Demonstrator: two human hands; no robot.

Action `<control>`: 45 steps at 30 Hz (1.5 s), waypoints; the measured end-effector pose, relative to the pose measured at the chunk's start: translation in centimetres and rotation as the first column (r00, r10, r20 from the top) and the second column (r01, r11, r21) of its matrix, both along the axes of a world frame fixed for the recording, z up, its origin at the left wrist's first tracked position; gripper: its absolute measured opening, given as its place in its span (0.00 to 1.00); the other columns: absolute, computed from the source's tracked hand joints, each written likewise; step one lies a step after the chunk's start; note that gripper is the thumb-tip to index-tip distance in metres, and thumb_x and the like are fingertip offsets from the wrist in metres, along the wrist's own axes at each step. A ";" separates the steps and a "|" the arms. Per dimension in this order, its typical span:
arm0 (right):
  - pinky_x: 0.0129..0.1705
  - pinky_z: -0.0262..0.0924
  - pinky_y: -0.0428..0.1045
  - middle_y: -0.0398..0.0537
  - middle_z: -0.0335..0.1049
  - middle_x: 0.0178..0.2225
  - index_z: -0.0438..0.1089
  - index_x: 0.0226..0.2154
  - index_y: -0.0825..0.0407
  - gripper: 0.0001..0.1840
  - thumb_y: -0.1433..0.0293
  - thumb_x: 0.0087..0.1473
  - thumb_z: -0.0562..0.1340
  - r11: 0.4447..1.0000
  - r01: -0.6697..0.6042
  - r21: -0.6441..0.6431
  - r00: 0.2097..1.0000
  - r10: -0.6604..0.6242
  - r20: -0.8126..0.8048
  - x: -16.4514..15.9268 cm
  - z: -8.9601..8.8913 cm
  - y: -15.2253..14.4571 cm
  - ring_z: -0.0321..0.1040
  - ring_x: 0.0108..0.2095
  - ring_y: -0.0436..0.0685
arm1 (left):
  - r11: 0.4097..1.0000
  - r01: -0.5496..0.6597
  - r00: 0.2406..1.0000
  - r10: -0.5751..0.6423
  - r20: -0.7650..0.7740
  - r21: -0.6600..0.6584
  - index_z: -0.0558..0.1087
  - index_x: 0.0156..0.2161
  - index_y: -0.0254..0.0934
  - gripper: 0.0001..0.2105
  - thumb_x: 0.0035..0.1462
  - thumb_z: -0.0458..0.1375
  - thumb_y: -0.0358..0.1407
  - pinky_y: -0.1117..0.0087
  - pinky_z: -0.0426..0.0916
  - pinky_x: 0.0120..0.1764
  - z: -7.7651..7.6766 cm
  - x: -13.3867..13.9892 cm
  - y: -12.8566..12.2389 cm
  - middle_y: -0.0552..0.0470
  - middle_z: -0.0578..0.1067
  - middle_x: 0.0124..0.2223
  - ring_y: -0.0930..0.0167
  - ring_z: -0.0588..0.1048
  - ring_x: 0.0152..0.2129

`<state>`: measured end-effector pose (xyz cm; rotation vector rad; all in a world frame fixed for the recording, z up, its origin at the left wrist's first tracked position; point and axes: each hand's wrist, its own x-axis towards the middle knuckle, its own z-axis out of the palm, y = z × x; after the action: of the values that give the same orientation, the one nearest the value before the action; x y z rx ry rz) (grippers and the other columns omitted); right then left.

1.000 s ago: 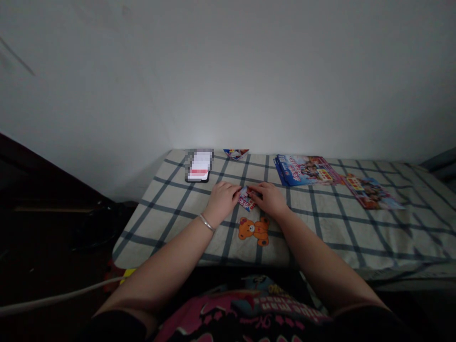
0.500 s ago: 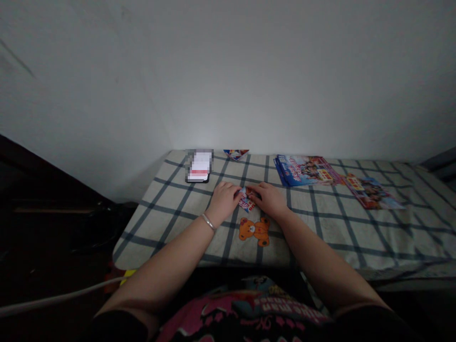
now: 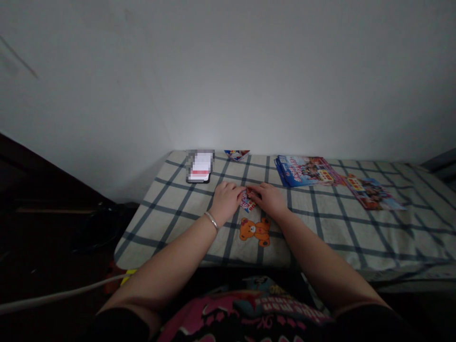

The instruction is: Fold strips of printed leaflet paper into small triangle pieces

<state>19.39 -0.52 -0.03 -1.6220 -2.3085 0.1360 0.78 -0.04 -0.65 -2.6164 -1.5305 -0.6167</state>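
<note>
Between my two hands a small folded piece of printed paper [image 3: 246, 204], blue, white and red, lies on the checked tablecloth [image 3: 185, 204]. My left hand [image 3: 227, 199] has its fingers bent, with thumb and fingertips closed on the paper's upper left edge. My right hand [image 3: 267, 197] pinches the same paper from the right, its fingertips almost meeting those of the left. Fingers cover the paper's upper part, so its full shape is hidden. Just below it is an orange bear picture [image 3: 254, 231] on the cloth.
A phone [image 3: 199, 166] with a pixelated screen lies at the back left. Beside it, near the wall, is a folded printed paper triangle [image 3: 237, 155]. To the right sit a stack of printed flyers [image 3: 302, 171] and another flyer [image 3: 374, 192]. A pale cable [image 3: 64, 297] runs at lower left.
My left hand has shifted slightly right, bringing its fingertips closer to the right hand's and covering more of the paper. The right hand has barely moved.
</note>
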 end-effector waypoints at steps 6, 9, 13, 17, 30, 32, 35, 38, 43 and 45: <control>0.40 0.59 0.49 0.47 0.71 0.36 0.73 0.47 0.46 0.17 0.58 0.59 0.59 0.998 0.004 0.055 0.993 0.002 -0.115 0.2 -0.6 -0.2 0.67 0.37 0.55 | 1.000 -0.008 1.000 0.009 -0.018 0.005 0.75 0.48 0.44 0.12 0.63 0.52 0.36 0.60 0.59 0.42 0.2 0.1 -0.2 0.47 0.74 0.38 0.61 0.66 0.41; 0.42 0.59 0.50 0.48 0.71 0.37 0.75 0.42 0.46 0.10 0.63 0.58 0.61 0.989 -0.036 0.142 0.992 0.052 -0.114 0.4 -0.8 -0.5 0.65 0.39 0.56 | 1.000 -0.006 1.000 0.006 -0.027 0.003 0.75 0.49 0.43 0.13 0.64 0.51 0.37 0.60 0.59 0.43 0.3 0.1 -0.4 0.47 0.74 0.39 0.61 0.66 0.41; 0.45 0.59 0.52 0.47 0.74 0.38 0.77 0.40 0.46 0.09 0.67 0.59 0.61 0.958 -0.147 0.245 0.988 0.155 -0.011 0.6 -0.8 -1.0 0.63 0.40 0.58 | 1.000 -0.008 0.999 0.008 -0.035 -0.002 0.75 0.49 0.44 0.13 0.64 0.50 0.38 0.61 0.60 0.42 0.4 0.2 -0.4 0.46 0.73 0.39 0.62 0.66 0.41; 0.44 0.59 0.53 0.46 0.75 0.38 0.77 0.40 0.46 0.10 0.68 0.59 0.60 0.951 -0.186 0.246 0.983 0.182 0.039 0.5 -0.7 -1.0 0.62 0.39 0.58 | 1.000 -0.006 0.999 0.007 -0.047 0.011 0.75 0.48 0.43 0.13 0.64 0.50 0.38 0.60 0.60 0.43 0.4 0.2 -0.4 0.46 0.72 0.38 0.62 0.66 0.41; 0.43 0.56 0.53 0.49 0.74 0.37 0.76 0.44 0.46 0.14 0.70 0.60 0.57 0.979 -0.179 0.097 0.973 0.161 0.166 0.0 0.8 -1.7 0.61 0.40 0.59 | 0.998 -0.048 0.998 0.050 -0.047 0.032 0.73 0.41 0.40 0.08 0.62 0.51 0.36 0.58 0.60 0.45 1.0 1.2 -1.1 0.45 0.70 0.42 0.60 0.65 0.44; 0.43 0.55 0.53 0.50 0.73 0.37 0.76 0.43 0.46 0.14 0.70 0.60 0.56 0.983 -0.169 0.076 0.971 0.153 0.184 -0.2 1.1 -1.8 0.61 0.40 0.59 | 0.998 -0.056 0.997 0.058 -0.045 0.034 0.72 0.41 0.40 0.08 0.62 0.51 0.35 0.56 0.60 0.46 1.1 1.2 -1.3 0.45 0.70 0.43 0.59 0.65 0.45; 0.43 0.55 0.53 0.50 0.73 0.38 0.76 0.44 0.45 0.14 0.69 0.60 0.57 0.986 -0.157 0.048 0.970 0.145 0.196 -0.3 1.3 -1.8 0.61 0.41 0.60 | 0.997 -0.069 0.997 0.069 -0.028 0.028 0.73 0.41 0.41 0.08 0.62 0.52 0.36 0.56 0.59 0.47 1.0 1.1 -1.3 0.45 0.70 0.44 0.59 0.64 0.46; 0.43 0.55 0.53 0.50 0.73 0.38 0.76 0.43 0.44 0.13 0.68 0.60 0.57 0.989 -0.146 0.026 0.969 0.138 0.204 -0.1 1.6 -1.8 0.61 0.42 0.60 | 0.997 -0.075 0.997 0.075 0.004 0.011 0.73 0.43 0.43 0.08 0.62 0.52 0.36 0.57 0.60 0.47 0.8 1.0 -1.1 0.46 0.70 0.45 0.60 0.64 0.47; 0.42 0.55 0.53 0.49 0.73 0.36 0.77 0.41 0.43 0.13 0.68 0.60 0.57 0.992 -0.122 0.032 0.972 0.113 0.206 0.2 2.1 -2.0 0.62 0.41 0.60 | 0.998 -0.068 0.997 0.069 0.032 -0.006 0.73 0.45 0.45 0.10 0.62 0.52 0.37 0.57 0.61 0.48 0.4 0.6 -0.8 0.47 0.69 0.46 0.60 0.63 0.48; 0.41 0.55 0.53 0.49 0.73 0.36 0.78 0.40 0.42 0.13 0.68 0.60 0.57 0.994 -0.106 0.032 0.972 0.097 0.212 0.3 2.2 -2.2 0.63 0.41 0.60 | 0.998 -0.060 0.997 0.061 0.047 -0.007 0.73 0.45 0.45 0.10 0.62 0.52 0.37 0.57 0.61 0.50 0.4 0.5 -0.8 0.47 0.68 0.46 0.60 0.63 0.49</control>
<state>19.70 -2.69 2.18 -1.5648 -2.5347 -0.0656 1.31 -0.81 -0.28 -2.5670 -1.6205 -0.6751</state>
